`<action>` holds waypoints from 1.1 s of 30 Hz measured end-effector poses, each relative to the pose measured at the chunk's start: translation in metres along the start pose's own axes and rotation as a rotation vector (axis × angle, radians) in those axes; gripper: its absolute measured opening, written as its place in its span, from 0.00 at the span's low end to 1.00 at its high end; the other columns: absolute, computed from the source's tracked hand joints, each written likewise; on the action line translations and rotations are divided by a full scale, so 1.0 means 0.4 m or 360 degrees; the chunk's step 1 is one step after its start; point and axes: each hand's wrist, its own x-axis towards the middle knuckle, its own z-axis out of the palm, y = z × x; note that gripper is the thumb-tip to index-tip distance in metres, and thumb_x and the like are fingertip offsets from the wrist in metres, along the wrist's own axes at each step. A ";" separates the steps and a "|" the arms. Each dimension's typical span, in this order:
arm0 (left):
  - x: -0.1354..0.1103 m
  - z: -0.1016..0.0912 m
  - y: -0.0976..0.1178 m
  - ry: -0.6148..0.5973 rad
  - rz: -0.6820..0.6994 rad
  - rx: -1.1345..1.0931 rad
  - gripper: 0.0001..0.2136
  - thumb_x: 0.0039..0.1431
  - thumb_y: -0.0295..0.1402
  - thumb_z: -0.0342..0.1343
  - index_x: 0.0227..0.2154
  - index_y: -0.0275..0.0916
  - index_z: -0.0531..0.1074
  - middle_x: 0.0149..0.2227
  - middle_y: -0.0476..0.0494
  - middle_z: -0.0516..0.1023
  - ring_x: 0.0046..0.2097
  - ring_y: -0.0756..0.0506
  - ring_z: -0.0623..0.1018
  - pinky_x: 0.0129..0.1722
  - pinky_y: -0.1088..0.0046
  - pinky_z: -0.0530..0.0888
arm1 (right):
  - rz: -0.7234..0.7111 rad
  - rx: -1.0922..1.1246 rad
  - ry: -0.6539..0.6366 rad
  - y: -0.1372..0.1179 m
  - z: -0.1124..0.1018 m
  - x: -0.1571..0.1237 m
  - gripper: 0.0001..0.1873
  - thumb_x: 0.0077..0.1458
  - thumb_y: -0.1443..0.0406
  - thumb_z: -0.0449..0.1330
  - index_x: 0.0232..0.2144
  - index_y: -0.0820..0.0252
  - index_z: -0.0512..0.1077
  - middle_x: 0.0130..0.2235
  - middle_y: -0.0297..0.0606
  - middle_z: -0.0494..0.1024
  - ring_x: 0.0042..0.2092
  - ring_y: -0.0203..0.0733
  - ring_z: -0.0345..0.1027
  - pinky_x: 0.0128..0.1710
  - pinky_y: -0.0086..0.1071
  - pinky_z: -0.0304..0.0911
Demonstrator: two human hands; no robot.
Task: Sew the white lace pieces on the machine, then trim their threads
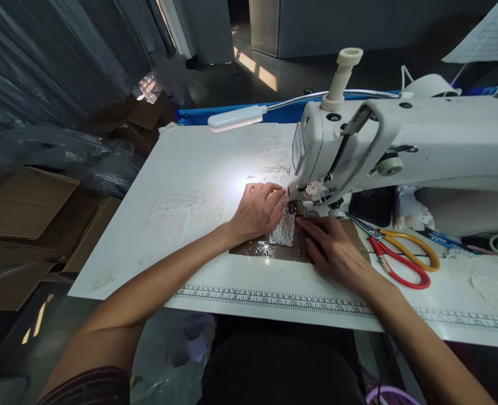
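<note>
A strip of white lace lies under the needle area of a white sewing machine. My left hand rests on the left side of the lace, palm down, fingers spread and slightly bent. On the other side, my right hand lies low with its index finger stretched toward the presser foot at the lace's right edge. Both hands press down rather than grip, as far as shows. Beneath the lace is a shiny brown patch on the white table. The fingertips nearest the needle are partly hidden.
Scissors with red and yellow handles lie right of my right hand, beside a dark flat object. A lamp hangs above the table's back edge. A printed ruler runs along the front. Cardboard boxes stand left.
</note>
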 end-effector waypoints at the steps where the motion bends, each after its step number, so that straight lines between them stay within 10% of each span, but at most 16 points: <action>1: 0.016 0.001 -0.017 -0.0038 -0.0018 0.0045 0.15 0.67 0.34 0.43 0.49 0.34 0.69 0.47 0.34 0.74 0.45 0.39 0.72 0.47 0.56 0.66 | 0.0010 0.0031 -0.0004 0.003 -0.006 -0.007 0.26 0.62 0.67 0.51 0.62 0.58 0.62 0.51 0.52 0.67 0.52 0.53 0.66 0.51 0.49 0.68; 8: 0.046 -0.016 -0.072 -0.0212 0.0025 0.0006 0.18 0.70 0.38 0.42 0.56 0.34 0.65 0.58 0.30 0.66 0.54 0.37 0.70 0.52 0.52 0.66 | 0.0037 0.0117 0.0071 0.019 -0.043 -0.079 0.21 0.63 0.66 0.51 0.58 0.57 0.67 0.49 0.48 0.69 0.50 0.50 0.68 0.48 0.45 0.70; 14: -0.032 -0.053 -0.017 -0.0282 0.0445 -0.0382 0.14 0.66 0.38 0.52 0.47 0.35 0.72 0.47 0.37 0.76 0.46 0.43 0.75 0.46 0.61 0.73 | 0.0013 0.0119 0.0120 0.022 -0.056 -0.104 0.19 0.63 0.66 0.52 0.55 0.53 0.69 0.48 0.46 0.71 0.49 0.49 0.69 0.47 0.44 0.69; 21: -0.059 -0.037 0.006 -0.0304 0.0387 -0.0615 0.09 0.64 0.36 0.56 0.31 0.36 0.75 0.40 0.42 0.77 0.42 0.45 0.76 0.44 0.64 0.74 | -0.0034 0.0197 0.0074 0.000 -0.052 -0.051 0.19 0.62 0.66 0.52 0.54 0.54 0.70 0.46 0.44 0.73 0.46 0.47 0.72 0.46 0.42 0.70; 33: -0.069 -0.032 0.023 -0.0026 0.0403 -0.0628 0.11 0.64 0.38 0.56 0.40 0.35 0.74 0.42 0.40 0.79 0.44 0.45 0.78 0.46 0.61 0.74 | -0.0047 0.0280 -0.0074 -0.023 -0.005 0.069 0.09 0.64 0.63 0.52 0.37 0.58 0.71 0.37 0.42 0.75 0.38 0.45 0.71 0.39 0.39 0.68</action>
